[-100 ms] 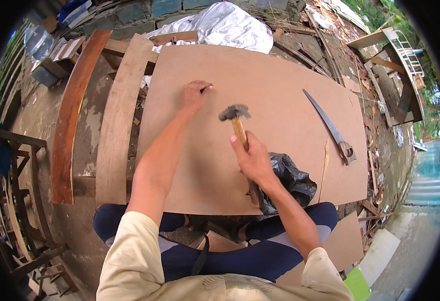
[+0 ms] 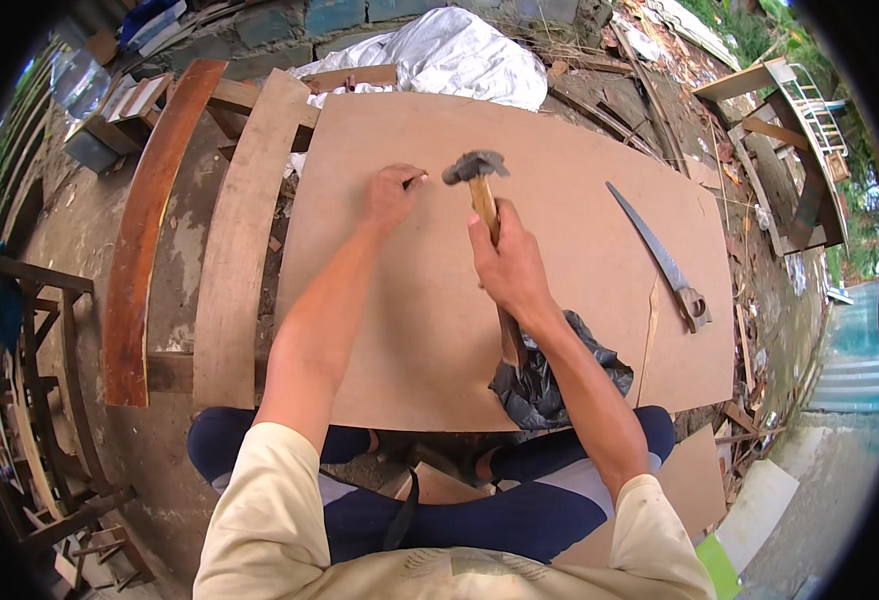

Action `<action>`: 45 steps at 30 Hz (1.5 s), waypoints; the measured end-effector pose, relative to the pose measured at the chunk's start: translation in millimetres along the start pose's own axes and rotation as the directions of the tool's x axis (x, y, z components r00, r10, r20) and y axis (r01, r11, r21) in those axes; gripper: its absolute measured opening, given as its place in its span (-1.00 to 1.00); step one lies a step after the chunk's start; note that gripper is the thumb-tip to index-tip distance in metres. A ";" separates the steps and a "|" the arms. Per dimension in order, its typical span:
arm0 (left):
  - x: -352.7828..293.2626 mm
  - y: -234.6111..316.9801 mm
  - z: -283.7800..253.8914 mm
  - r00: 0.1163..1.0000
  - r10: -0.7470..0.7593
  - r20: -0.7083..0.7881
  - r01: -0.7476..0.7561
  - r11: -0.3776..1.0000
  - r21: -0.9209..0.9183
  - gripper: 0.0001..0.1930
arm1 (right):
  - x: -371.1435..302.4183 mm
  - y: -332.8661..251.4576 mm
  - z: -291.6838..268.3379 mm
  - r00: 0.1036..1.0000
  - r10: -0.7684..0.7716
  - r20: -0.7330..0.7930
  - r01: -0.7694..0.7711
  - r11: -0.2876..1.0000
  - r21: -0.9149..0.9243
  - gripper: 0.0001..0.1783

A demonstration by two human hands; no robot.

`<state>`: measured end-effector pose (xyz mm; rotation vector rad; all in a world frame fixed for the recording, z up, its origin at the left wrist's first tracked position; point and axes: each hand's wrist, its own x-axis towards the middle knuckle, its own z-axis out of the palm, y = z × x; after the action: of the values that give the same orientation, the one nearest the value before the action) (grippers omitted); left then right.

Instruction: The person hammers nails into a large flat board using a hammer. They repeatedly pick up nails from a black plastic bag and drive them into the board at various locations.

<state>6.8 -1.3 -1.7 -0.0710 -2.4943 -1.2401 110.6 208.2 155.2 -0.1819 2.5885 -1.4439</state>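
Note:
My right hand [image 2: 509,262] is wrapped round the wooden handle of a hammer [image 2: 481,185]. Its dark metal head is raised above a large brown board [image 2: 359,330], to the right of my left hand. My left hand [image 2: 395,195] rests on the board's upper left part with thumb and fingers pinched together. What lies in that pinch is too small to make out. A crumpled black plastic bag [image 2: 564,385] sits on the board partly under my right forearm. On the board's right side lies a handsaw [image 2: 659,252] with a wooden handle.
Left of the board stand a light plank [image 2: 242,240] and a reddish-brown plank [image 2: 154,240]. A silvery-white sheet [image 2: 449,55] is heaped beyond the far edge. Scrap wood and debris border the right side, near a wooden frame [image 2: 784,150]. A thin wood sliver [image 2: 649,335] lies below the saw.
The hammer and my right hand have moved up and away from me over the board. My left hand has stayed in nearly the same place.

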 end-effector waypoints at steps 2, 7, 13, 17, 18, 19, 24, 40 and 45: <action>7.6 2.9 0.4 1.000 -0.021 -0.012 0.021 1.000 -0.015 -0.81 | 33.2 -10.1 1.0 0.989 -0.130 -0.067 0.128 0.991 -0.031 -0.62; 7.5 -5.1 0.3 0.999 -0.009 -0.031 0.011 0.998 0.063 -0.79 | 86.9 18.1 33.0 0.980 -0.198 0.009 0.195 0.958 -0.212 -0.63; 7.1 -3.5 5.5 0.998 -0.039 -0.041 0.041 0.998 0.057 -0.82 | 100.2 27.0 41.2 0.991 -0.129 0.047 0.137 0.943 -0.302 -0.60; 8.7 -7.3 7.3 0.999 -0.004 -0.045 0.006 0.999 0.043 -0.80 | 95.2 23.4 39.8 0.989 -0.145 0.013 0.143 0.953 -0.267 -0.60; 9.4 -6.2 8.7 0.999 -0.012 -0.041 0.014 0.999 0.045 -0.80 | 100.4 32.1 40.5 0.985 -0.169 0.024 0.169 0.941 -0.293 -0.61; 10.3 -4.4 9.8 0.999 -0.019 -0.036 0.021 0.999 0.046 -0.80 | 107.0 42.1 41.8 0.981 -0.194 0.034 0.194 0.928 -0.319 -0.62; 7.5 -7.6 5.9 0.999 -0.021 -0.049 0.024 0.999 0.046 -0.81 | 97.8 27.7 43.2 0.975 -0.220 -0.029 0.207 0.950 -0.236 -0.65; 8.9 -8.4 10.1 0.999 0.009 -0.043 -0.007 0.999 0.048 -0.84 | 95.3 22.7 42.4 0.972 -0.233 -0.025 0.220 0.944 -0.245 -0.63; 11.6 -12.5 9.2 0.999 -0.043 -0.020 0.043 0.998 0.036 -0.83 | 110.6 33.5 45.8 0.975 -0.216 0.050 0.220 0.917 -0.332 -0.61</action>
<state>-9.2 -3.1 -12.4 0.0037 -2.5132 -1.2063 11.3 166.8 93.0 -0.5386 2.8612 -1.0383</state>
